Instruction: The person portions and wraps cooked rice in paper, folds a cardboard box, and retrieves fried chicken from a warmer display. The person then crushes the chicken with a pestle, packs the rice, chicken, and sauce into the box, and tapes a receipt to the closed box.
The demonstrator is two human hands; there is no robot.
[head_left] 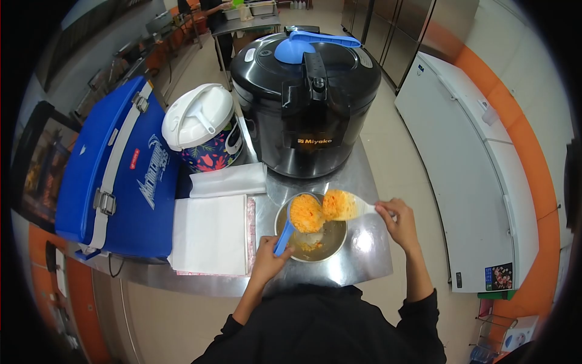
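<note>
My left hand point(270, 259) is closed round the handle of a blue ladle point(282, 241), whose bowl is heaped with orange rice point(307, 213). In my right hand point(397, 221) I grip the handle of a white paddle point(362, 208), its flat end coated with orange rice and close against the ladle's heap. Both tools are above a round metal bowl point(335, 241), where some white and orange rice lies at the bottom.
Behind the bowl stands a large black cooker point(260, 130) with a blue scoop point(295, 51) on its lid. Left are white paper sheets point(209, 233), a flowered rice cooker point(209, 153) and a blue cooler box point(136, 176). A person point(215, 15) stands at a far table.
</note>
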